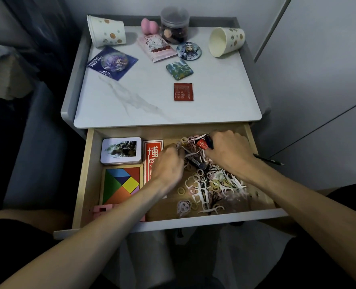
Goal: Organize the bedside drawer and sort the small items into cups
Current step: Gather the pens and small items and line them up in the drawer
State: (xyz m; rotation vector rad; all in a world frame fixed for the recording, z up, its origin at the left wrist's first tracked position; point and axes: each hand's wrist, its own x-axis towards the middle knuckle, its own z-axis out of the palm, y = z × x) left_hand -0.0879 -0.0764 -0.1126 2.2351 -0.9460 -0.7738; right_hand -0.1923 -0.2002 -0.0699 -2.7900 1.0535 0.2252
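Wooden drawer (pixel 87 180), open nearest, holds a loose pile of hair rings and floss picks (pixel 212 184). Left hand (pixel 168 163) and right hand (pixel 229 151) curl fingers into it, likely gathering; any grasp cannot be told. Beyond, left paper cup (pixel 106 31) and right paper cup (pixel 226 41) lie tipped on the tabletop (pixel 152 105), awaiting sorted items.

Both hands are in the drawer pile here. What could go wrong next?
The left cup and right cup lie on their sides on the tabletop, so sorted items may slide back out. Floss picks and hair ties are tangled in one pile in the drawer, so the left hand or right hand could lift mixed items.
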